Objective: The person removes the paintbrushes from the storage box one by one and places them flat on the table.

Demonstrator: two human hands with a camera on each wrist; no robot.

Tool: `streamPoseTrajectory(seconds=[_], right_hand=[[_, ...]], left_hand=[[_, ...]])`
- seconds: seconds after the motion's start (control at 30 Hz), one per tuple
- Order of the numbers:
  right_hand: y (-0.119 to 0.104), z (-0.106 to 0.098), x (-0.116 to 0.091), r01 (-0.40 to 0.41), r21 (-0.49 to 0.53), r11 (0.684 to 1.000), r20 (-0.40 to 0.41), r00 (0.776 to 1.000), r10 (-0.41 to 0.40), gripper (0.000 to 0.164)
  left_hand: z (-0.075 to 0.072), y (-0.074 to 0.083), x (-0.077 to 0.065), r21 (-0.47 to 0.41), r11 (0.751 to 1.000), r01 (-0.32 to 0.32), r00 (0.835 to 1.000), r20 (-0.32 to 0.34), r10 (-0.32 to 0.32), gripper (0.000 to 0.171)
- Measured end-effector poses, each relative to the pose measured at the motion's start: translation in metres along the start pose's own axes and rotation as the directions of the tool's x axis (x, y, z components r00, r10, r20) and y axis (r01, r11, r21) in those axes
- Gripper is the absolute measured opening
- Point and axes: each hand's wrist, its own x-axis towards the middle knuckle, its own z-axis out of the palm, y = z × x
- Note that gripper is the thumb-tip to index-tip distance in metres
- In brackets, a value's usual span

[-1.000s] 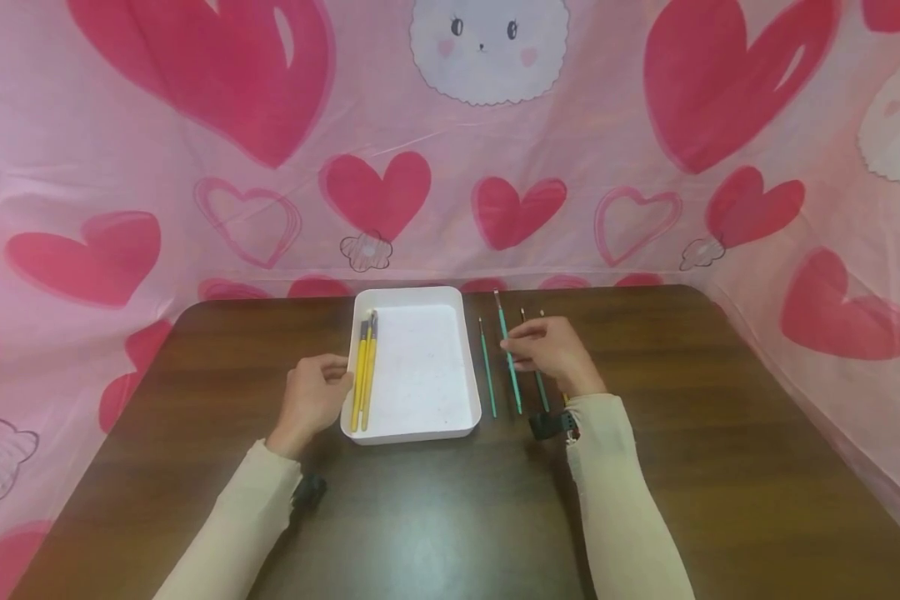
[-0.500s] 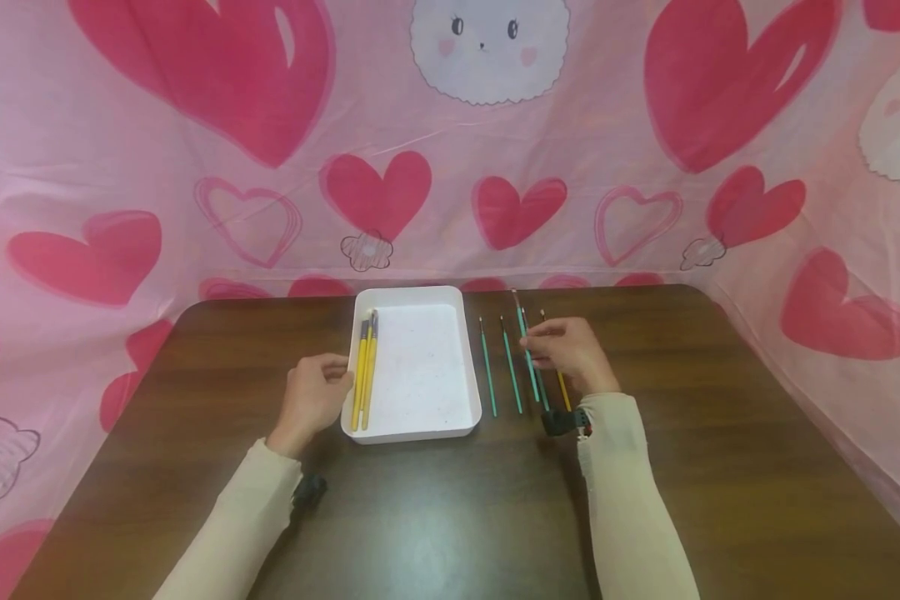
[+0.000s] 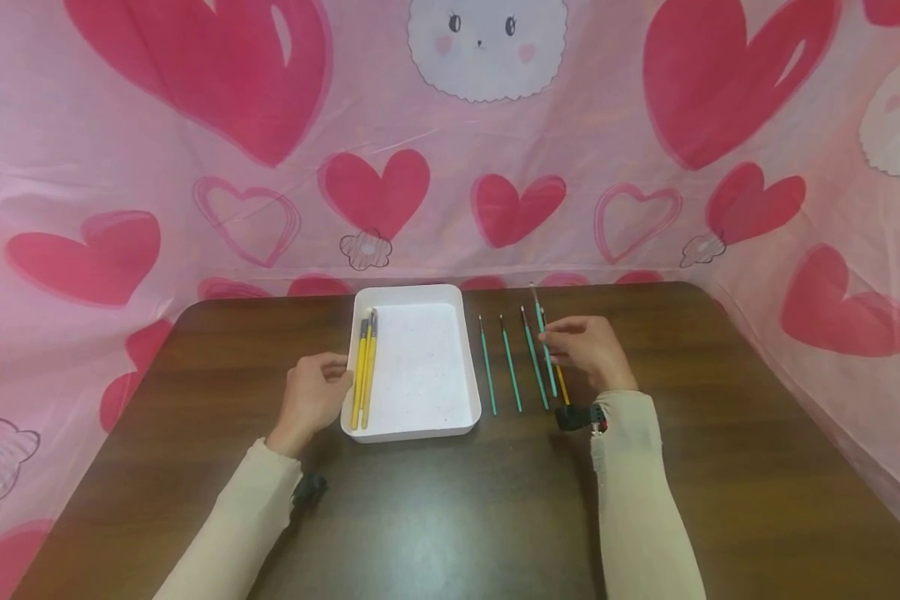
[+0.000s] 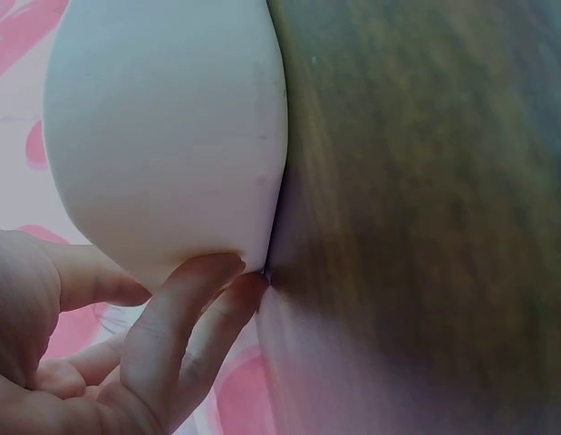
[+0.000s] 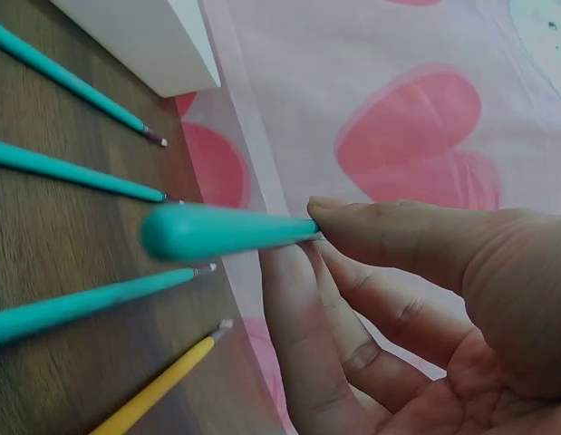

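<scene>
My right hand [image 3: 588,350] pinches a teal-handled paintbrush [image 5: 217,231] between thumb and fingers, its rounded handle end toward the wrist camera. The brush hovers over the row at the tray's right, overlapping a yellow-handled paintbrush [image 3: 563,387] in the head view. Left of it lie three teal paintbrushes, among them the near one [image 3: 535,358] and the one closest to the tray [image 3: 488,367]. My left hand [image 3: 315,400] holds the left side of the white tray [image 3: 420,435], fingertips [image 4: 227,265] against its outer wall and lower edge, thumb at the rim.
Several yellow paintbrushes [image 3: 360,375] lie side by side along the tray's left inner wall. The brown wooden table [image 3: 420,525] ends at the back against a pink heart-patterned sheet [image 3: 450,200], which also rises at both sides.
My right hand has carried the teal paintbrush to the right, past another teal paintbrush and toward the yellow one. The left hand and tray stay in place.
</scene>
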Motion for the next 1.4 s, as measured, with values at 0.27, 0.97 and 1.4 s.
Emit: streamPoseTrajectory(seconds=[0.27,0.97,1.4], right_hand=[[0.007,-0.004,0.005,-0.002,0.045,0.999,-0.031,1.0,0.004,0.04],[0.03,-0.018,0.018,-0.043,0.004,0.999,-0.125,0.991,0.043,0.036],[0.038,-0.022,0.023,-0.095,-0.032,0.995,-0.143,0.986,0.089,0.035]], left_hand=[[0.0,-0.001,0.001,0.004,1.0,-0.005,1.0,-0.001,0.005,0.043],[0.001,-0.002,0.003,-0.002,1.0,-0.008,1.0,0.004,0.008,0.042],[0.002,-0.002,0.003,-0.001,1.0,-0.002,1.0,0.004,0.002,0.043]])
